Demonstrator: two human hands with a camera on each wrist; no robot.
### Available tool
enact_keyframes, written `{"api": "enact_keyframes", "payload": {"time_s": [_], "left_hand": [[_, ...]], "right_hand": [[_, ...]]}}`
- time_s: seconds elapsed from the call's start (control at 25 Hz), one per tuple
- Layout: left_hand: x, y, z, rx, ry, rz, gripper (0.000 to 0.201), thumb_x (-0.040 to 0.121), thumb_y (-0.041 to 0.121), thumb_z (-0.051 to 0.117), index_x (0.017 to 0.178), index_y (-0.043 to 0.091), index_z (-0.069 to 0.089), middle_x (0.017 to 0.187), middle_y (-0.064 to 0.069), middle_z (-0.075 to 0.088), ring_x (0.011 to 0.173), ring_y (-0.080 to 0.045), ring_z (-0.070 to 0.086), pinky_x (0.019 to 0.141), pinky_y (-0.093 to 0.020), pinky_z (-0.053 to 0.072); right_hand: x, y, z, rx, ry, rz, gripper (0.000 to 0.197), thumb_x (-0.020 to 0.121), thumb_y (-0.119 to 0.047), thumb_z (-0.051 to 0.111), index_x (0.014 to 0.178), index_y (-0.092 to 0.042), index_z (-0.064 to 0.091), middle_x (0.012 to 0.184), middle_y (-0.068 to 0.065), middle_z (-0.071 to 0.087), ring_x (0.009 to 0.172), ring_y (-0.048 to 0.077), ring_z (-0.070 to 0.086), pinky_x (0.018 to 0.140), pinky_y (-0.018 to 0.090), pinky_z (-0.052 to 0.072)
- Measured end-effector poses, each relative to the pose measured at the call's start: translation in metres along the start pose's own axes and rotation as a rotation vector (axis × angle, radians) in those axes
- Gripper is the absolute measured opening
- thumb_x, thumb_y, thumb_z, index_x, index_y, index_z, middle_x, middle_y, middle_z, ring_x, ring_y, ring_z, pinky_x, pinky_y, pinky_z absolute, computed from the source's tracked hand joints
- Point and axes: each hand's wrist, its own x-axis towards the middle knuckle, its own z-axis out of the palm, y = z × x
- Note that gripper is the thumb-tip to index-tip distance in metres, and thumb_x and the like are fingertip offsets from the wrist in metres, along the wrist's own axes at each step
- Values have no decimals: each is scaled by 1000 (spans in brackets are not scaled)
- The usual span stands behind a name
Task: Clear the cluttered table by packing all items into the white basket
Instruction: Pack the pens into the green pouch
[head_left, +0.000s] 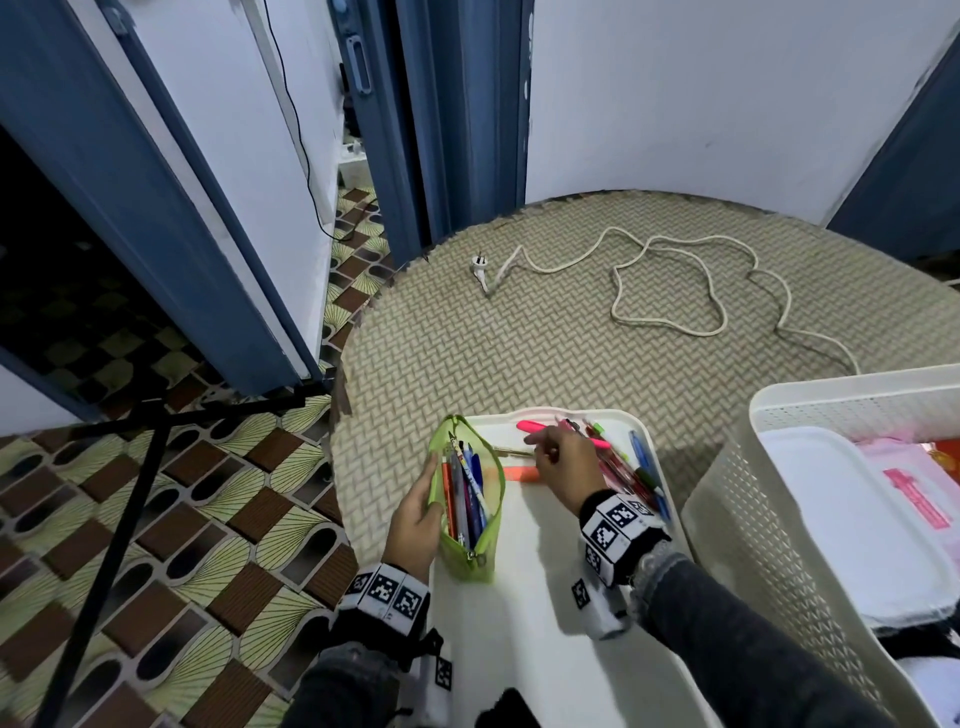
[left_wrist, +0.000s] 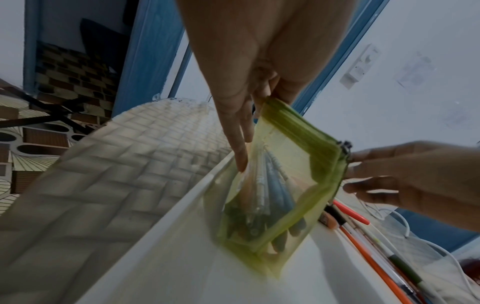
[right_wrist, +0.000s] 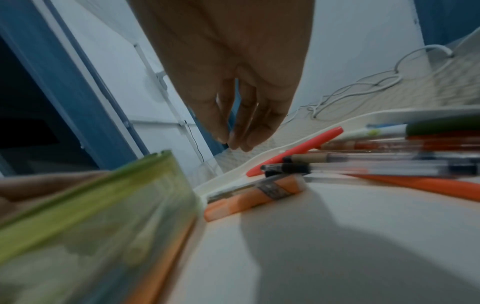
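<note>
Woven matting (head_left: 519, 338) covers the round table; on it we see a white tray (head_left: 519, 597). Our left hand (head_left: 415, 519) grips the open green pouch (head_left: 470, 499) at its left edge, fingers straight along the side. Our right hand (head_left: 563, 465) hovers over the loose pens (head_left: 618, 462), fingertips bunched together, empty. At right stands the basket (head_left: 769, 499).

The woven-topped round table (head_left: 519, 338) carries a white tray (head_left: 524, 623), white basket (head_left: 737, 519) and white power cord (head_left: 670, 280).
</note>
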Motion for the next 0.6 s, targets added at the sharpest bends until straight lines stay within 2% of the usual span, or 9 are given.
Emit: {"api": "enact_keyframes", "payload": {"time_s": [0.08,0.2,0.28,0.36,0.4,0.44,0.52,0.56,0.6], "left_hand": [[3,-1,-2,6,22,-6,62,91,-10,37,145,19,36,147,0,42,119,-21,54,105,-45,42],[4,2,-4,30,28,-23,64,89,-9,39,145,22,36,142,5,45,98,-20,61,85,-31,49],[6,2,-5,33,14,-36,68,88,-11,41,146,22,35,136,0,52,83,-13,58,75,-22,49],[7,1,-6,28,4,-48,72,85,-13,44,147,23,34,131,-11,58,76,-10,52,71,-19,47],[7,1,-6,24,-1,-47,74,85,-14,45,146,25,34,135,-14,52,78,-10,53,74,-20,48],[7,1,-6,15,-12,-42,75,84,-15,45,146,27,34,133,-13,56,83,-9,56,79,-23,49],[6,4,-5,-2,-32,-37,75,85,-16,44,144,28,33,130,6,56,94,-1,60,89,-22,49],[6,6,-3,-8,-43,-37,73,86,-17,43,144,27,33,131,10,54,100,6,58,92,-19,47],[7,7,-1,2,-49,-31,73,87,-17,42,144,27,34,131,12,53,107,8,55,97,-20,46]], "right_hand": [[4,9,2,-105,-142,-1,30,83,3,59,111,-6,68,114,8,68,97,21,63,93,26,45],[5,18,16,-348,-250,-31,34,88,-8,57,120,-15,64,120,7,64,114,23,55,99,29,39],[2,23,25,-574,-272,-37,36,93,-14,48,126,-20,60,126,7,56,120,25,47,101,34,37],[-1,27,31,-637,-263,18,33,93,-15,47,123,-17,59,130,9,51,121,27,45,102,36,37],[-2,27,30,-575,-242,56,30,90,-16,51,119,-14,60,127,9,53,118,28,47,101,36,39],[0,23,27,-450,-198,90,29,87,-16,57,116,-12,59,121,9,57,114,27,51,98,37,42],[2,6,14,-95,-52,123,40,82,-13,67,119,-11,53,102,7,63,97,23,61,86,35,50],[3,-8,6,79,9,120,49,81,-8,68,126,-13,48,94,6,62,85,20,62,76,29,53],[3,-23,-3,213,56,95,58,81,-4,67,133,-18,42,87,6,60,75,16,62,66,20,53]]}}
